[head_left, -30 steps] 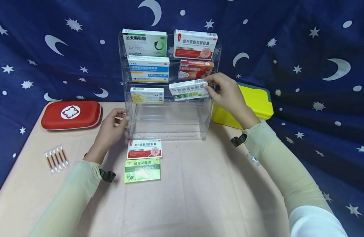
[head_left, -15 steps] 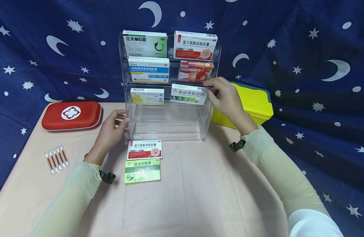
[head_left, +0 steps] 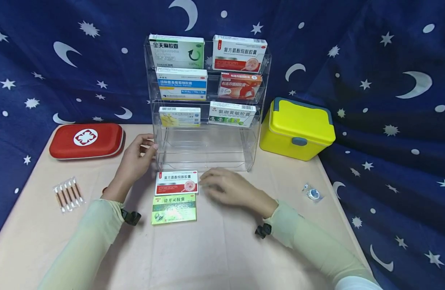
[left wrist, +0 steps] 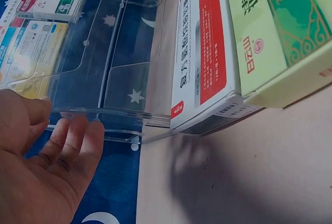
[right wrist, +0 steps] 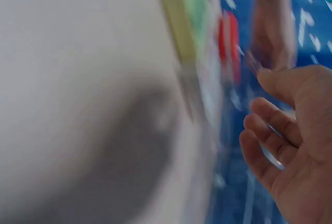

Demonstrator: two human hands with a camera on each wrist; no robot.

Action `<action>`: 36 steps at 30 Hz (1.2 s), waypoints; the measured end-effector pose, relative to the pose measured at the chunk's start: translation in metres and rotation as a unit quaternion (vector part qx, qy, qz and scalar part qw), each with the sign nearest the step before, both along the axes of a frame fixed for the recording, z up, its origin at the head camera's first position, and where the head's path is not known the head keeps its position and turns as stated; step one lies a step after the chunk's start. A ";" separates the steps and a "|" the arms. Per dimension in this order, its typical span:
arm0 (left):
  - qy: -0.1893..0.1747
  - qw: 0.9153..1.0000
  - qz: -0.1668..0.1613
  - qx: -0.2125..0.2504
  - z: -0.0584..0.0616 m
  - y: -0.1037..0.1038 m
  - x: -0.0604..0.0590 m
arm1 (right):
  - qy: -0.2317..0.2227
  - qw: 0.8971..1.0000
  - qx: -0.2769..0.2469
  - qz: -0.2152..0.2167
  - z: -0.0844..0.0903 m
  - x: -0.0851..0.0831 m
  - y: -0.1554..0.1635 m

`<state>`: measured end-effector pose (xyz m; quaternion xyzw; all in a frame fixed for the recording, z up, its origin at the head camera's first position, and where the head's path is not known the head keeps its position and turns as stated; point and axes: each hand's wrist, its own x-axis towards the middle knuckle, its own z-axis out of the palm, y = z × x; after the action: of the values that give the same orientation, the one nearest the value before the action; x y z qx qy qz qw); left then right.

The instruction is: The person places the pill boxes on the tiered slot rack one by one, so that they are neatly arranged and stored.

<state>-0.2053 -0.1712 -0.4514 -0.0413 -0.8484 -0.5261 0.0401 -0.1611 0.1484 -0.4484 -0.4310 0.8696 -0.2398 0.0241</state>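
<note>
A clear tiered display rack [head_left: 204,141] stands upright at the back of the table. My left hand [head_left: 137,157] holds its left side edge between thumb and fingers, and the left wrist view shows the fingertips [left wrist: 93,130] at that edge. A white-and-red medicine box [head_left: 177,183] lies flat before the rack, with a green medicine box [head_left: 174,209] just in front of it. Blurred, with nothing held, my right hand [head_left: 231,189] is just right of the white-and-red box, its fingers loosely bent. A white-and-green medicine box [head_left: 231,114] stands in the third tier, on the right.
Several other medicine boxes [head_left: 182,84] fill the upper tiers. A red first-aid case [head_left: 99,141] lies at the left, above a pack of cotton swabs [head_left: 68,194]. On the right are a yellow lidded box [head_left: 298,129] and a small bagged roll [head_left: 313,194].
My right hand let go of the white-and-green box, now sitting straight in the third tier, and moved down and left to the boxes on the table. My left hand stayed put.
</note>
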 end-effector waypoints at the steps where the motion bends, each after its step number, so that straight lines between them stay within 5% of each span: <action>1: 0.001 1.000 -0.001 0.002 0.000 0.000 0.000 | -0.001 1.000 0.016 0.020 -0.007 0.006 -0.006; 9: -0.003 1.000 -0.003 0.012 0.001 0.001 0.000 | 0.051 0.991 0.069 0.103 -0.038 0.031 -0.034; 30: -0.016 1.000 0.003 0.001 -0.003 0.001 0.000 | 0.040 0.991 0.063 0.110 -0.048 0.052 -0.028; 36: -0.022 1.000 0.005 0.001 -0.002 0.001 0.002 | -0.037 0.999 -0.028 0.002 -0.050 0.056 -0.024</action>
<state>-0.2036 -0.1707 -0.4531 -0.0258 -0.8488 -0.5276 0.0240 -0.1051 0.1243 -0.4984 -0.4242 0.8602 -0.2794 0.0449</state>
